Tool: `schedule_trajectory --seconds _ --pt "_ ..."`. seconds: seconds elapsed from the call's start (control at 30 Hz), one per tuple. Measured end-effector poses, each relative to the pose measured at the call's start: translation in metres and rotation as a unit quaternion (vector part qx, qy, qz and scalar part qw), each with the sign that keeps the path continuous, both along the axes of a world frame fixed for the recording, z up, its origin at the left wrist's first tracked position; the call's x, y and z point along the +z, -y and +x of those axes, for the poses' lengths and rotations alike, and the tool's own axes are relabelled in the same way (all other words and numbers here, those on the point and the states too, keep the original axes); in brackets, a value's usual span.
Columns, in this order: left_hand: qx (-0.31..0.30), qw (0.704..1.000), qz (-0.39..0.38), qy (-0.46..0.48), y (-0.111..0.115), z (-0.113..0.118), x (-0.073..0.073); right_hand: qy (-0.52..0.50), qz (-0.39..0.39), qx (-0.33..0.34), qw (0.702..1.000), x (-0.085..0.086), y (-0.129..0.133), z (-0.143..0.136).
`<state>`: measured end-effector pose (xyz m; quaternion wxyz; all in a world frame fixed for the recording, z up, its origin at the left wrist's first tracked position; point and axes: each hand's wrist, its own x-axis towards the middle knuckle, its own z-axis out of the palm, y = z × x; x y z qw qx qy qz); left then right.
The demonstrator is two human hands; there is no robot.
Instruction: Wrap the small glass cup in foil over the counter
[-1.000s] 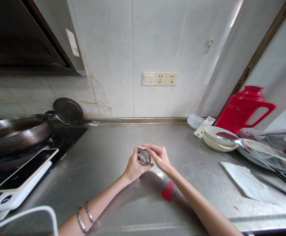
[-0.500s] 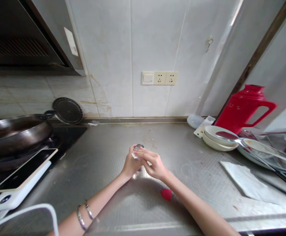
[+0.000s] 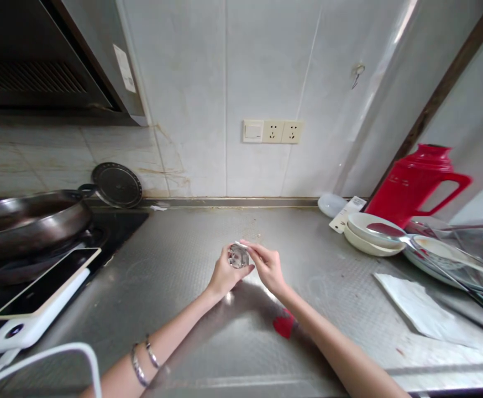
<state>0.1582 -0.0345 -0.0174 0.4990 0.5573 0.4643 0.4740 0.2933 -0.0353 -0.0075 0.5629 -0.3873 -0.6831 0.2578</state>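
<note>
steel counter point(image 3: 175, 249), white tissue point(image 3: 421, 309)

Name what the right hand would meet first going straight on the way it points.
The right hand would likely meet the small glassy object in the left hand; its fingertips seem at the rim, though depth is unclear.

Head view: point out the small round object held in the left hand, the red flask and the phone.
Small round object point(image 3: 239, 257): head view, middle of its shiny face.
Red flask point(image 3: 405, 188): head view, middle of its body.
Phone point(image 3: 47, 284): head view, dark screen.
</note>
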Motion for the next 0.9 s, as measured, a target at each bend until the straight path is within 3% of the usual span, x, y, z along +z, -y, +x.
schedule_trajectory --seconds 0.27,0.5,0.7,0.9 --pt "0.002 0.996 -0.055 0.065 -0.005 -0.006 0.011 0.024 0.063 0.028 0.997 -0.004 0.013 -0.01" --pt "0.012 0.999 -0.036 0.005 -0.005 -0.001 0.004 0.006 0.088 -0.085 0.992 0.008 0.005 -0.002" --pt "-0.001 0.991 -0.005 -0.131 -0.001 0.002 -0.007 0.178 0.186 -0.024 0.966 0.011 0.002 0.0" --pt "0.004 0.99 0.035 -0.134 0.001 -0.001 -0.005 0.28 0.288 -0.002 0.916 0.01 0.007 0.001"
